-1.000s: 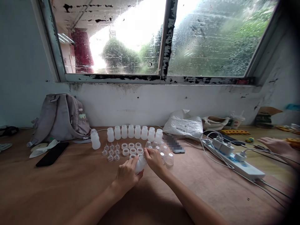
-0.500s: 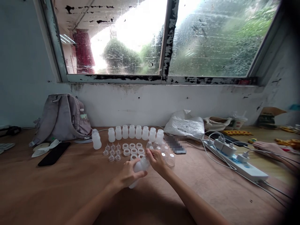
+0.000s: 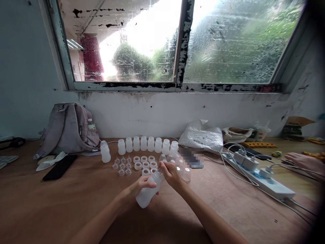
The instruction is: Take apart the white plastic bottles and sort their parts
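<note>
Two hands work one frosted bottle tilted just above the worktop in front of the bottle row: the left hand grasps its body, the right hand pinches its neck, and a firm body grip would likely keep the top fitting straight.

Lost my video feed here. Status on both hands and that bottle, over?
Left hand gripping translucent bottle, tilted. Right hand at its neck. Loose rings and nipples just beyond; nothing blocking.
</note>
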`<state>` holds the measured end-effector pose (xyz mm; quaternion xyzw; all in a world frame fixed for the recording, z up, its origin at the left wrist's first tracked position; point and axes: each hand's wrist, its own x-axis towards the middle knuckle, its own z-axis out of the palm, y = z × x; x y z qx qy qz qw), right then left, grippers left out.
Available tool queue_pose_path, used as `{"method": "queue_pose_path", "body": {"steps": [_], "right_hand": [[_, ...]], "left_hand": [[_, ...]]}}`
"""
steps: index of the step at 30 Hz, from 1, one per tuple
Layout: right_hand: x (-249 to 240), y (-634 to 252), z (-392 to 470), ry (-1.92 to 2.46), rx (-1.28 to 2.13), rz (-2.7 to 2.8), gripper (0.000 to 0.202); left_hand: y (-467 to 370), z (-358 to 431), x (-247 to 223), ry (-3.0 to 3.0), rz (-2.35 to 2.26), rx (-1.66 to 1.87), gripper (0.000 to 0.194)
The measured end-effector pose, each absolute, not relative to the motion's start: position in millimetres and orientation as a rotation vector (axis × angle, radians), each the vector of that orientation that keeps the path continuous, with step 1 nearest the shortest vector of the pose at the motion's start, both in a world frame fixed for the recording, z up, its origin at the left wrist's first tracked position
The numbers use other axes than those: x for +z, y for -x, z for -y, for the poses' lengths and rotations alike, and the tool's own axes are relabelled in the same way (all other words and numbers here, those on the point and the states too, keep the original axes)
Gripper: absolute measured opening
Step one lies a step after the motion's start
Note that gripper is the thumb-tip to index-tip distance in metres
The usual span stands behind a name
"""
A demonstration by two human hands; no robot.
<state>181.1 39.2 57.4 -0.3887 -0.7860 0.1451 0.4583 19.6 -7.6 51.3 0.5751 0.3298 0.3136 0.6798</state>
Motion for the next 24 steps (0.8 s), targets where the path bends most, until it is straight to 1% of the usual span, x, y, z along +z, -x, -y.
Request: {"method": "queue_pose_path", "body": {"steps": [5,9,12,15,18,20,24], "right_hand": [[59,-184,-46,1.159,0.231,1.933,0.045],[67,-202,-56,1.360,0.146,1.791,0.048],[75,-216,-60,1.419,0.127,1.776,0.044],[80,-225,-62,1.391,0.199,1.809,0.036],[80,-229,-65,1.384,0.304,1.865,0.030],[76,-231,-68,1.399,0.339,1.945,0.031],[67,-235,-72,1.378,0.268,2.146,0.032]], "left_hand": [[-19,7,51,-1.704,-0.991,0.861,0.028],[-12,8,43,-1.999,-1.274,0.982,0.042],[-8,4,38,-1.995,-1.381,1.135,0.044],[-8,0,36,-1.946,-1.407,1.241,0.041],[-8,-1,33,-1.948,-1.406,1.262,0.039],[-8,-1,31,-1.954,-1.423,1.249,0.040],[-8,1,29,-1.955,-1.457,1.231,0.044]]}}
